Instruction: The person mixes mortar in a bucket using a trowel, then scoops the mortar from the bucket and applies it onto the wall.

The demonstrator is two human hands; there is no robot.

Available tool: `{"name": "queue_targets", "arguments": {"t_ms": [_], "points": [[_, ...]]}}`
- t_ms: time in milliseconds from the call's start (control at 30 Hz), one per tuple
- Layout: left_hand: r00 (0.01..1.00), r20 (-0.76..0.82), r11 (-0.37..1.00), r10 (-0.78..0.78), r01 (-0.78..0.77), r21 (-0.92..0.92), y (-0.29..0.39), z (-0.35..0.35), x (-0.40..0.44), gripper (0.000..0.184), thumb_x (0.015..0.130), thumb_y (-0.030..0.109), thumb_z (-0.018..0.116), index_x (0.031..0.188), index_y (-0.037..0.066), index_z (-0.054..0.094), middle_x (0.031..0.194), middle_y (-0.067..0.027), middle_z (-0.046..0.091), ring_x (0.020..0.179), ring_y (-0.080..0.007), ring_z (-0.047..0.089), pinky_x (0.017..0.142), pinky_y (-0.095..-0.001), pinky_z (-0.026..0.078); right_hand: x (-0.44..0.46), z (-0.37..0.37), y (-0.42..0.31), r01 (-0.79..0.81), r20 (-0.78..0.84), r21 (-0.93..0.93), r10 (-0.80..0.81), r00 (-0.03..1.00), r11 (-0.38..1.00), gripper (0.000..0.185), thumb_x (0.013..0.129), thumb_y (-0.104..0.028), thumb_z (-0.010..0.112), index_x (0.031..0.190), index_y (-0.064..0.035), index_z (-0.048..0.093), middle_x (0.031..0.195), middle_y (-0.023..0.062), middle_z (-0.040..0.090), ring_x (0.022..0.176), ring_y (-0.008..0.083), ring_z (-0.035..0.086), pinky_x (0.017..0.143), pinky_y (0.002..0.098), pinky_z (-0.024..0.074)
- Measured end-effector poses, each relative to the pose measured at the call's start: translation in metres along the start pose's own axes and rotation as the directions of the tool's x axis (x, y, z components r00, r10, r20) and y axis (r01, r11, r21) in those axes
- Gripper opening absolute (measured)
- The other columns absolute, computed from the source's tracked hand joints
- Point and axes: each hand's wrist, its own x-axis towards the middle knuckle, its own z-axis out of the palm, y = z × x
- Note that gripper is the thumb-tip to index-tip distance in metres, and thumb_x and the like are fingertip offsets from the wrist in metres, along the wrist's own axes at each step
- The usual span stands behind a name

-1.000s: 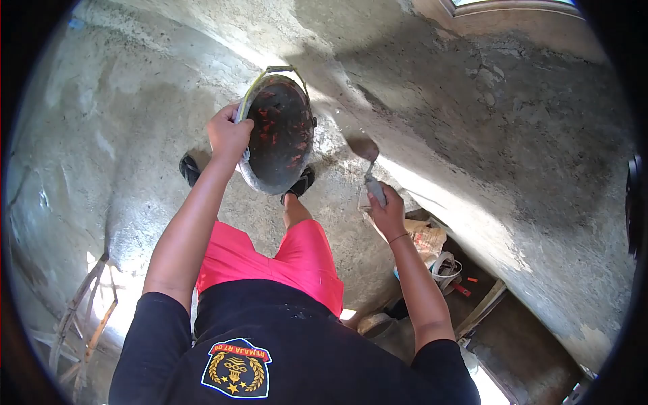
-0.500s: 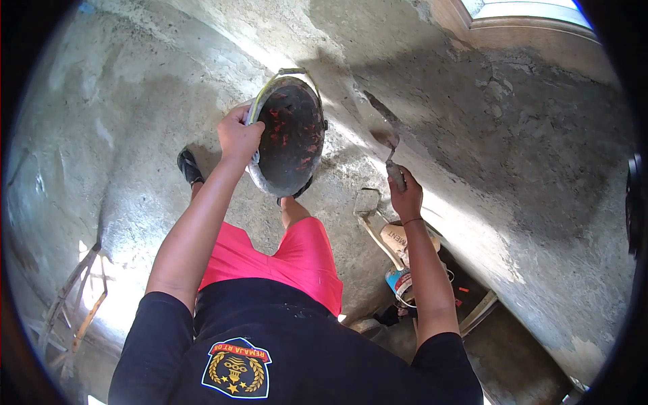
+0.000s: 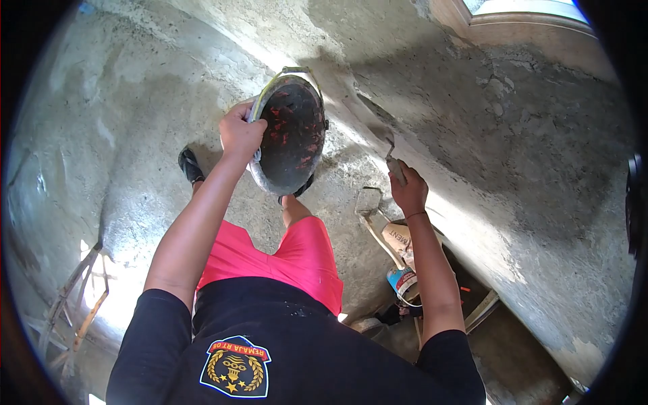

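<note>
My left hand (image 3: 241, 135) grips the near-left rim of a dark, round bucket (image 3: 287, 172). The bucket is tilted so its inside faces me, showing reddish flecks on a grey, mortar-stained surface. Its wire handle with a dark grip (image 3: 295, 69) lies against the far rim. My right hand (image 3: 409, 189) is closed around the handle of a trowel (image 3: 395, 169). The trowel's blade is close to the rough grey wall (image 3: 472, 142), seen nearly edge-on; whether it touches I cannot tell.
A hoe-like tool (image 3: 368, 201) with a pale handle lies near a cement bag (image 3: 397, 236) and a blue-white pail (image 3: 402, 278). Thin sticks (image 3: 74, 300) stand at lower left. A framed window (image 3: 526, 17) is at upper right. Bare concrete floor (image 3: 142, 128) spreads around my feet.
My right hand has shifted slightly to the right and turned the trowel, so its blade shows less of its face. The bucket and my left hand stay almost in place.
</note>
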Motion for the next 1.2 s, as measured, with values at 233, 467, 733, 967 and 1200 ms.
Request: {"name": "queue_targets", "arguments": {"t_ms": [233, 467, 733, 967, 1200], "points": [[1.000, 0.022, 0.999, 0.008, -0.009, 0.044, -0.003, 0.000, 0.000, 0.035, 0.066, 0.008, 0.068, 0.101, 0.004, 0.072, 0.082, -0.0094, 0.070, 0.072, -0.0183, 0.065, 0.073, -0.0322, 0.052, 0.017, 0.003, 0.005, 0.028, -0.187, 0.068, -0.015, 0.982, 0.997, 0.040, 0.080, -0.025, 0.074, 0.117, -0.0129, 0.067, 0.095, 0.0129, 0.070, 0.082, 0.0329, 0.068, 0.072, 0.0407, 0.0542], [1.000, 0.021, 1.000, -0.017, 0.018, -0.010, -0.001, 0.001, -0.002, 0.036, 0.066, 0.007, 0.068, 0.102, 0.005, 0.072, 0.083, -0.0088, 0.071, 0.073, -0.0181, 0.066, 0.073, -0.0319, 0.052, 0.011, 0.003, 0.000, -0.014, -0.069, 0.056, 0.017, 0.997, 0.998, 0.039, 0.080, -0.027, 0.073, 0.117, -0.0133, 0.068, 0.092, 0.0143, 0.070, 0.081, 0.0333, 0.068, 0.071, 0.0401, 0.0539], [0.998, 0.047, 0.997, -0.040, 0.037, 0.062, -0.009, 0.001, 0.000, 0.034, 0.067, 0.009, 0.068, 0.101, 0.007, 0.073, 0.085, -0.0088, 0.071, 0.076, -0.0196, 0.067, 0.075, -0.0329, 0.052, 0.021, -0.001, 0.000, -0.104, 0.014, 0.008, 0.104, 0.995, 0.995, 0.039, 0.081, -0.030, 0.073, 0.116, -0.0152, 0.069, 0.090, 0.0141, 0.070, 0.081, 0.0333, 0.068, 0.071, 0.0410, 0.0537], [0.999, 0.046, 0.999, -0.029, 0.027, 0.047, -0.014, 0.003, 0.003, 0.034, 0.066, 0.011, 0.069, 0.100, 0.007, 0.073, 0.085, -0.0090, 0.071, 0.076, -0.0203, 0.067, 0.075, -0.0336, 0.052, 0.012, -0.011, -0.005, -0.056, -0.077, 0.097, 0.063, 0.995, 0.994, 0.043, 0.081, -0.031, 0.073, 0.119, -0.0117, 0.068, 0.097, 0.0156, 0.071, 0.086, 0.0330, 0.069, 0.074, 0.0398, 0.0543], [0.998, 0.056, 0.998, -0.035, 0.032, 0.059, -0.010, 0.001, -0.001, 0.038, 0.069, 0.004, 0.066, 0.107, 0.003, 0.071, 0.083, -0.0050, 0.070, 0.073, -0.0114, 0.063, 0.072, -0.0279, 0.051, 0.014, -0.015, -0.016, -0.068, 0.060, 0.087, 0.063, 0.996, 0.994, 0.042, 0.080, -0.030, 0.073, 0.118, -0.0118, 0.069, 0.095, 0.0153, 0.071, 0.084, 0.0329, 0.069, 0.074, 0.0395, 0.0542]]}}
